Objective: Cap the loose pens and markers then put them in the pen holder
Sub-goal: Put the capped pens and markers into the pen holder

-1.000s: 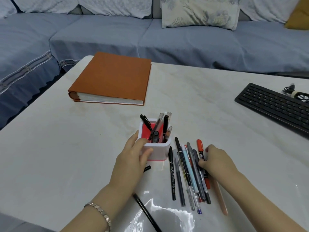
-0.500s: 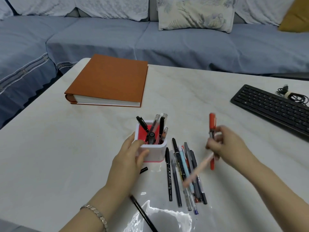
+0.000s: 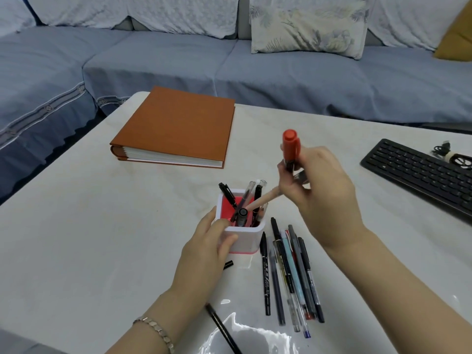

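A white pen holder [image 3: 249,237] with a red inside stands near the table's middle, with several pens upright in it. My left hand [image 3: 205,247] grips its left wall. My right hand [image 3: 315,190] is raised just right of the holder and holds a red-capped marker [image 3: 290,146] upright, together with a pale pink pen [image 3: 265,199] whose lower end slants down into the holder's mouth. Several loose pens [image 3: 291,272] lie side by side on the table right of the holder. A black pen [image 3: 222,328] lies under my left forearm, and a small black cap [image 3: 228,264] lies beside my left hand.
An orange hardcover book [image 3: 178,126] lies at the table's far left. A black keyboard [image 3: 419,175] and a coiled cable [image 3: 452,155] sit at the right edge. A blue sofa with cushions runs behind the table.
My right hand lifted the red marker and the pink pen off the table and carried them left and up to the holder. My left hand stayed on the holder.
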